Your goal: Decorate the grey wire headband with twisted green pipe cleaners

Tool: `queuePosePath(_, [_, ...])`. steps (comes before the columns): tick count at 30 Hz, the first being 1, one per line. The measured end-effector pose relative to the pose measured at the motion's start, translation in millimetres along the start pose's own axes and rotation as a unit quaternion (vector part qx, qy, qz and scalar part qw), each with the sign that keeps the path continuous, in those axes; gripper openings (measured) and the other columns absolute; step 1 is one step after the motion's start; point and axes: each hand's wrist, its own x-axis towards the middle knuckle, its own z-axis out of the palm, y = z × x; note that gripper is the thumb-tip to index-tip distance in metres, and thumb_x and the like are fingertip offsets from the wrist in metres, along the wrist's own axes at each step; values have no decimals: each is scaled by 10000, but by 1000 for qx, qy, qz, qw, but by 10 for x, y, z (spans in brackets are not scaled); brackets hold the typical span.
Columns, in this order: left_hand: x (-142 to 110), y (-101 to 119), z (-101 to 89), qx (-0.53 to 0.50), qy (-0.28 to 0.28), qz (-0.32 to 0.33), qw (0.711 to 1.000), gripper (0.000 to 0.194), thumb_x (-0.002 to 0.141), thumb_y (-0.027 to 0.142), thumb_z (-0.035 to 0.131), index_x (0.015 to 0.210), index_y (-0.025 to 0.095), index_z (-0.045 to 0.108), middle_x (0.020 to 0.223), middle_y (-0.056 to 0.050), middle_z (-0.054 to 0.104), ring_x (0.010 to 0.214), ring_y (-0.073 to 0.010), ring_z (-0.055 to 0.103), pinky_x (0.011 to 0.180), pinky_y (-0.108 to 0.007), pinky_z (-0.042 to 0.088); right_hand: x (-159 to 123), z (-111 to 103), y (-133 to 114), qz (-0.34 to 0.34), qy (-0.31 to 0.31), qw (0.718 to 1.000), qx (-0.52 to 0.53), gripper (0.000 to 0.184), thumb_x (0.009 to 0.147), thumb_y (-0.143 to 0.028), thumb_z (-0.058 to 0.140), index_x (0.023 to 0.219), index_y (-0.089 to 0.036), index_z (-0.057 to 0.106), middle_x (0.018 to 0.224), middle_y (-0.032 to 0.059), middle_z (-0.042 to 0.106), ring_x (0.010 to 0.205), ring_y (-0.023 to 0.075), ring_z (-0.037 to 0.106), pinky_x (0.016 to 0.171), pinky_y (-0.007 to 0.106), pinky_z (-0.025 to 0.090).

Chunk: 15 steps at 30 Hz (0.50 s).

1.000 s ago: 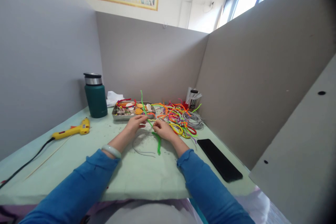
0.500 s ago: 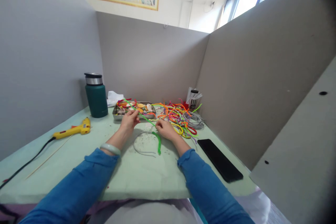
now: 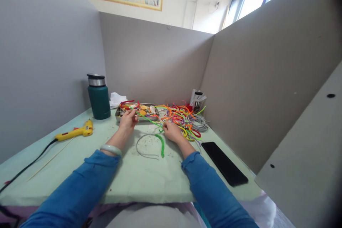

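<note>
A thin green pipe cleaner [image 3: 148, 118] stretches slantwise between my two hands, above the table. My left hand [image 3: 128, 121] pinches it toward its upper left end, in front of the metal tray. Closed near the lower right part is my right hand [image 3: 171, 130], whose fingertips are partly hidden. Below the hands lies a curved piece of grey wire [image 3: 138, 146], with a fuzzy green length [image 3: 162, 146] wrapped along its right side. Small dark bits are scattered on the table around it.
Behind my hands stands a metal tray [image 3: 117, 118] of colourful pieces. Tangled pipe cleaners [image 3: 177, 114] and coiled grey wire [image 3: 199, 124] lie right of it. A phone [image 3: 224, 164] is at right; a green bottle [image 3: 99, 99], a yellow glue gun [image 3: 74, 133] and a thin stick [image 3: 50, 159] at left.
My right hand has shifted slightly to the right and my left hand slightly left, so more of the green pipe cleaner shows between them. The curved wire stays in place.
</note>
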Motion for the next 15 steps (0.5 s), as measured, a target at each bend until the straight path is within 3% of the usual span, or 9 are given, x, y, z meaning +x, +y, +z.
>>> queuePosePath(4, [8,7,-19,-4,-10,10,1000,267,640,243,726,726,173,483,474,97,446,375,-41,433,383,-165,379,-3,3,20,9,-4,1000,-14,185,823,-230,446,882,-179,614,845,70,665,770,181,566,618,252,311])
queuePosePath(15, [12,31,-17,-8,-23,25,999,223,679,215,680,741,176,469,568,54,568,362,-41,425,368,-172,380,-4,4,18,25,-20,999,-41,200,826,-233,436,906,-187,613,883,81,668,805,201,589,617,261,331])
